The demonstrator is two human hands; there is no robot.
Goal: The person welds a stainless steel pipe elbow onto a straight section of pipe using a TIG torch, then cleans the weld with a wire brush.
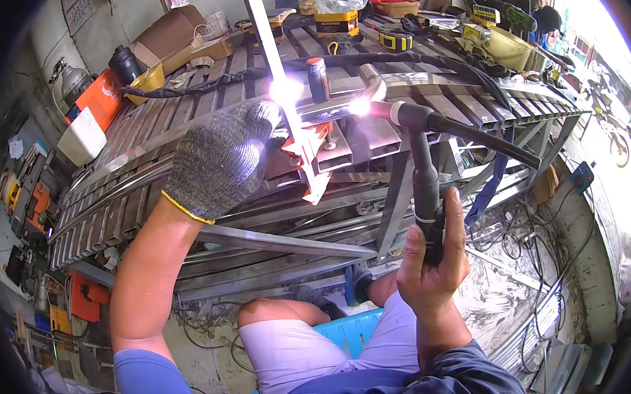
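Note:
My right hand (435, 262) is wrapped round the handle of a black TIG torch (423, 169). The torch's nozzle points left at a shiny bent metal tube (373, 83), where a bright arc glows. My left hand (219, 159), in a grey knit glove with a yellow cuff, is closed at the tube's left end. Its fingertips are hidden, so what they grip cannot be made out. Just right of the glove, a bright metal bar (258, 34) slants up past a second glare. Below the glare is an orange angled holder (309, 150). A small can (318, 79) stands behind the tube.
The slatted metal bench (146, 142) carries a black cable (243, 75), a yellow tape measure (396, 42), a cardboard box (168, 40) and a yellow tub (508, 46). A blue stool (349, 332) is under me. Cables (529, 256) lie on the floor at right.

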